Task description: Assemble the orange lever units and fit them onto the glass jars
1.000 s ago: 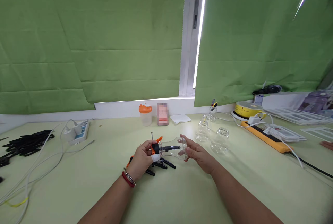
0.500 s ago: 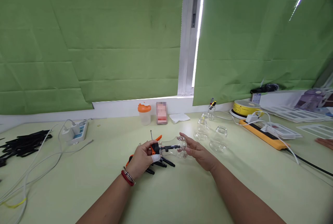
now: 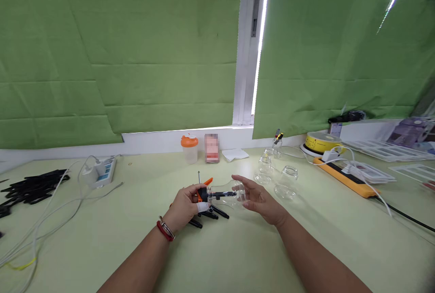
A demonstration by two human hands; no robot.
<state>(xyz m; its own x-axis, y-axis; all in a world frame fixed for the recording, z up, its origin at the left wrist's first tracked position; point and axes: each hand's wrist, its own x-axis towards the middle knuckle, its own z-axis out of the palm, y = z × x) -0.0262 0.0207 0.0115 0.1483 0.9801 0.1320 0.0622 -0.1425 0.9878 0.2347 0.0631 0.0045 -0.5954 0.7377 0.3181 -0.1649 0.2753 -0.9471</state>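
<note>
A clear glass bottle (image 3: 221, 188) lies sideways in the air between my hands, with a black stem (image 3: 224, 194) running inside it. My left hand (image 3: 182, 207) is closed around the black and orange top (image 3: 202, 194) at the bottle's neck; a white wrap covers its thumb. Curved fingers of my right hand (image 3: 263, 202) clasp the bottle's wide base from the right. Below and behind the left hand lie several black stems (image 3: 219, 212) with orange parts, partly hidden. Several open glass bottles (image 3: 286, 183) stand right of my right hand.
An orange-lidded cup (image 3: 189, 150), a pinkish box (image 3: 211, 148) and white paper (image 3: 235, 154) stand or lie along the wall. To the right are an orange power strip (image 3: 343, 176) and a yellow disc case (image 3: 321, 142). Black straps (image 3: 36, 186) and white cables (image 3: 79, 193) lie left.
The right hand's fingers have shifted slightly at the bottle's base, with the thumb a little lower. The left hand keeps its hold on the top. A person's hand at the right edge has moved mostly out.
</note>
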